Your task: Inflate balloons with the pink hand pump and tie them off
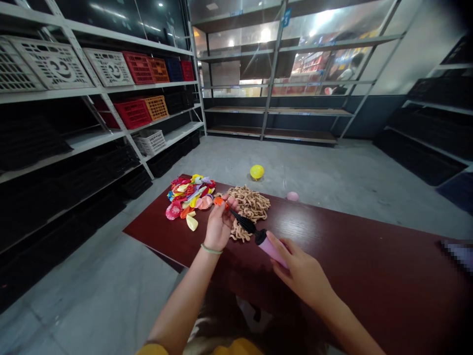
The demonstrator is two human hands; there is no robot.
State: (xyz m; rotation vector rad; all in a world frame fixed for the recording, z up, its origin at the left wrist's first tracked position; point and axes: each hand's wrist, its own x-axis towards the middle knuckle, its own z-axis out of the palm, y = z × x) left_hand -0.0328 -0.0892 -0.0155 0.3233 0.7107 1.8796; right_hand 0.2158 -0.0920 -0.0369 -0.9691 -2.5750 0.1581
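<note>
My right hand (301, 268) wraps a smooth pink pump (271, 248); my left hand (219, 228) pinches a limp orange balloon (219, 201) at the pump's tip. Tangled tan strands (254, 203) lie beyond the pump.

On the worktop (351, 246), the balloon pile (199, 191) lies left of the strand heap (254, 203); far beyond stands shelving (273, 74).

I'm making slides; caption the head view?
Left hand holds an orange balloon; right hand holds a pink pump toward it.

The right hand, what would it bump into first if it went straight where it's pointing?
Probably the left hand, holding an orange balloon by the tip of the balloon pump, though depth is unclear.
</note>
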